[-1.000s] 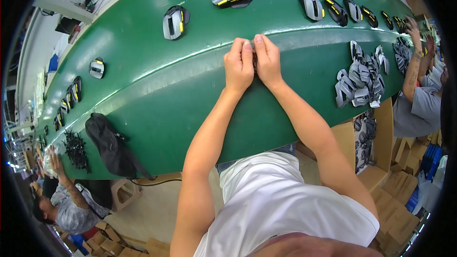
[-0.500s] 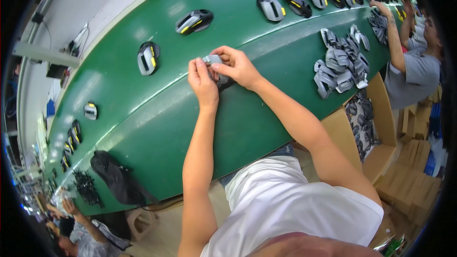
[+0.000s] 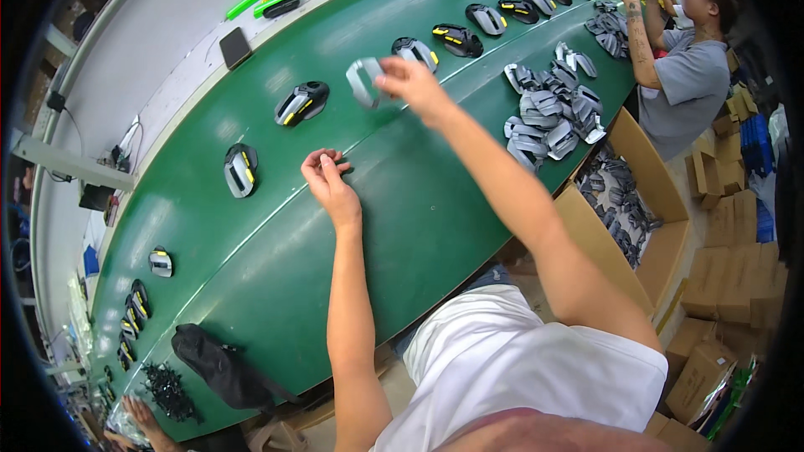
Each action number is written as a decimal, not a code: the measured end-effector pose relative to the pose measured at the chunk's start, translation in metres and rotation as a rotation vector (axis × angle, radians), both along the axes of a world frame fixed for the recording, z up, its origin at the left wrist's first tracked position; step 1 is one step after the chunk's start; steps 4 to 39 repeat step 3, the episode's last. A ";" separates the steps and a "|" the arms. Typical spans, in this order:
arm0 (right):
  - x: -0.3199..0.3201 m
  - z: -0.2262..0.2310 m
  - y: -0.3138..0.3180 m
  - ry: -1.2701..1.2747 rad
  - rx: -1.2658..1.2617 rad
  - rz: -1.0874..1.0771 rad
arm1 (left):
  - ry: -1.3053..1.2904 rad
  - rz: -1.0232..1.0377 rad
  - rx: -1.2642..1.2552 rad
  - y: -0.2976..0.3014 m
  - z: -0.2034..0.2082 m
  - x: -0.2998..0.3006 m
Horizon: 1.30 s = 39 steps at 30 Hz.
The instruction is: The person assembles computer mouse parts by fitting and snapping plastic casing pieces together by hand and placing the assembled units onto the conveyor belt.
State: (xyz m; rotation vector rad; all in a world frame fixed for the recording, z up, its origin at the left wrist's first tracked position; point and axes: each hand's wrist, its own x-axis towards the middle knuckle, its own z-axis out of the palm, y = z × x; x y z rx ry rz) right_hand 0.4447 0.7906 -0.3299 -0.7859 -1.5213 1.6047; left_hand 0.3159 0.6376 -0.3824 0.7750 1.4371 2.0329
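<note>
My right hand (image 3: 412, 88) is raised over the far side of the green table, gripping a grey plastic shell (image 3: 363, 84) by its edge. The shell has a long slot and is blurred by motion. Lower and to the left, my left hand (image 3: 328, 182) hovers above the table with thumb and fingers pressed together; anything inside them is hidden. Beyond the hands lie a grey-and-black moulded housing with yellow inserts (image 3: 301, 104) and, farther left, a similar housing (image 3: 240, 171). Another housing (image 3: 414, 52) sits just past my right hand.
Grey shells (image 3: 553, 109) lie heaped on the right, beside a carton of dark parts (image 3: 620, 201). Several housings (image 3: 519, 11) line the far right. A phone (image 3: 235, 48) rests at the far edge. Left are a black bag (image 3: 213, 362) and black small parts (image 3: 170, 389). A co-worker (image 3: 682, 75) works at right.
My hands have parted. The right one has moved up and right with the grey shell, the left one down and left. The view has shifted, and another housing lies near my right hand.
</note>
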 end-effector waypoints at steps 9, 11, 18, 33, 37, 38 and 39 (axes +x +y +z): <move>0.033 0.034 0.085 -0.160 0.109 0.057 | 0.081 -0.038 -0.020 0.004 -0.003 0.004; 0.033 0.034 0.085 -0.160 0.109 0.057 | 0.081 -0.038 -0.020 0.004 -0.003 0.004; 0.033 0.034 0.085 -0.160 0.109 0.057 | 0.081 -0.038 -0.020 0.004 -0.003 0.004; 0.033 0.034 0.085 -0.160 0.109 0.057 | 0.081 -0.038 -0.020 0.004 -0.003 0.004; 0.033 0.034 0.085 -0.160 0.109 0.057 | 0.081 -0.038 -0.020 0.004 -0.003 0.004; 0.033 0.034 0.085 -0.160 0.109 0.057 | 0.081 -0.038 -0.020 0.004 -0.003 0.004; 0.033 0.034 0.085 -0.160 0.109 0.057 | 0.081 -0.038 -0.020 0.004 -0.003 0.004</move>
